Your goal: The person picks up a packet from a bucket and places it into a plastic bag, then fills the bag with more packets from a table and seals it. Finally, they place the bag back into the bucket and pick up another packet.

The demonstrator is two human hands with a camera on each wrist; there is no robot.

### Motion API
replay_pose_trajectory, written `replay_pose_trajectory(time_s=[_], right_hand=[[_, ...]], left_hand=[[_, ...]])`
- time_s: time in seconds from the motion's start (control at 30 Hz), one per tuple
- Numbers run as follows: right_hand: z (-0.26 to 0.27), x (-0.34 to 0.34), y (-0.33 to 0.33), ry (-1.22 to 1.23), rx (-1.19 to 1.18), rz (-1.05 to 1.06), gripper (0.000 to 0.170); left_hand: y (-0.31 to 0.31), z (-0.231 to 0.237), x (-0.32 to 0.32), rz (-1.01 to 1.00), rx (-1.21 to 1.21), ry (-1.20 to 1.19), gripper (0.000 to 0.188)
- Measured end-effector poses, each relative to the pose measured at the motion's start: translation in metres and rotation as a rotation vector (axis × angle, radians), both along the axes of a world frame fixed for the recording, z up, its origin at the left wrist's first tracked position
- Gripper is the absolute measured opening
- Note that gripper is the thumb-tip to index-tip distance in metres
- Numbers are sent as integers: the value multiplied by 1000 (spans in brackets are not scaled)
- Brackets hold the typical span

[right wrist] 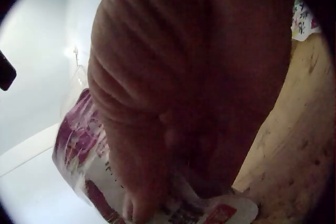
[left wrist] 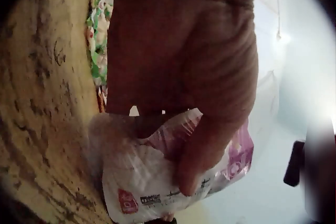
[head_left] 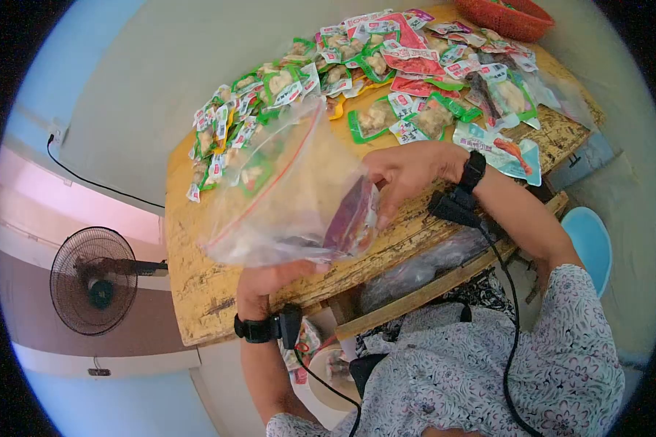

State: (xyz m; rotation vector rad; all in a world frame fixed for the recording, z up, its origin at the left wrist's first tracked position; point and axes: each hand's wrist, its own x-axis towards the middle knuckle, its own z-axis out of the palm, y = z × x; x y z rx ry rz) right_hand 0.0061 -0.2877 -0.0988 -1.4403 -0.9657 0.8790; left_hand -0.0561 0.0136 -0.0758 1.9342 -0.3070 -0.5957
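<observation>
A large clear zip bag (head_left: 284, 182) with a red seal line tilts over the wooden table (head_left: 226, 291). A purple-and-white snack packet (head_left: 346, 222) lies inside its lower corner. My left hand (head_left: 278, 279) holds the bag from below; the left wrist view shows its thumb (left wrist: 194, 171) pressed over the plastic and the printed packet. At the bag's right end my right hand (head_left: 412, 175) grips the plastic beside the purple packet. In the right wrist view the right hand's fingers (right wrist: 142, 198) curl over the bag, their far side hidden.
Many snack packets (head_left: 277, 84) in green, red and white pile along the table's far side. A red basket (head_left: 510, 18) stands at the far right corner. A fan (head_left: 95, 280) is at the left, a blue basin (head_left: 589, 244) at the right, and cables hang from both wrists.
</observation>
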Motion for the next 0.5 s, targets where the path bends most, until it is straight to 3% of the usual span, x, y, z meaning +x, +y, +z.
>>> replay_pose_trajectory(time_s=[0.03, 0.1, 0.23, 0.33, 0.5], right_hand=[[-6, 2, 0, -14, 10, -2, 45], [-11, 8, -3, -148, -69, -64, 45], [2, -6, -1, -612, -99, -412, 43], [4, -12, 4, -389, -40, -425, 39], [7, -16, 5, -225, 35, -429, 41]], left_hand=[[1, 2, -3, -8, 40, 6, 30], [-1, -12, -7, 7, -162, -218, 28], [-18, -23, -12, 399, -282, -384, 32], [-16, -34, -5, 445, -315, -356, 33], [-13, -24, -5, 375, -251, -375, 42]])
